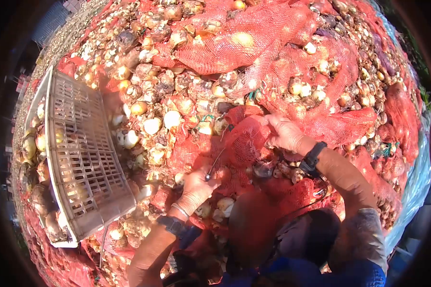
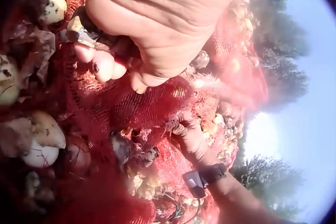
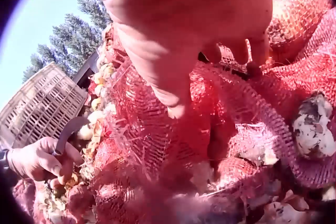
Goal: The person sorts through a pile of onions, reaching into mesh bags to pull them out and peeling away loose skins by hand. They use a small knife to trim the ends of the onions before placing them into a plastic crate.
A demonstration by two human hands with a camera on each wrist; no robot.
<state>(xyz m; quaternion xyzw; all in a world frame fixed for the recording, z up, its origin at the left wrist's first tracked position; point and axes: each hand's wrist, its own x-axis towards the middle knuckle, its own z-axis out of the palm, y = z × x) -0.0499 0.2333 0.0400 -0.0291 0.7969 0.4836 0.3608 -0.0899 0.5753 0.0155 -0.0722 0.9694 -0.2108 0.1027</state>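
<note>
Over the onion heap, my right hand [image 1: 285, 134] grips a red mesh bag [image 1: 246, 141], its netting bunched up between thumb and fingers. The same netting [image 3: 152, 124] hangs below my thumb in the right wrist view. My left hand [image 1: 198, 186] is curled round a thin curved blade [image 3: 68, 132], like a small sickle, which points up toward the bag in the head view. Its handle is hidden inside the fist. Loose onions [image 1: 223, 208] and dry skins lie beneath both hands.
A white plastic crate [image 1: 88, 162] stands tilted at the left, with onions [image 1: 40, 191] inside. More filled red mesh bags [image 1: 225, 52] lie across the heap at the back and right. Blue plastic sheeting [image 1: 412, 186] edges the heap on the right.
</note>
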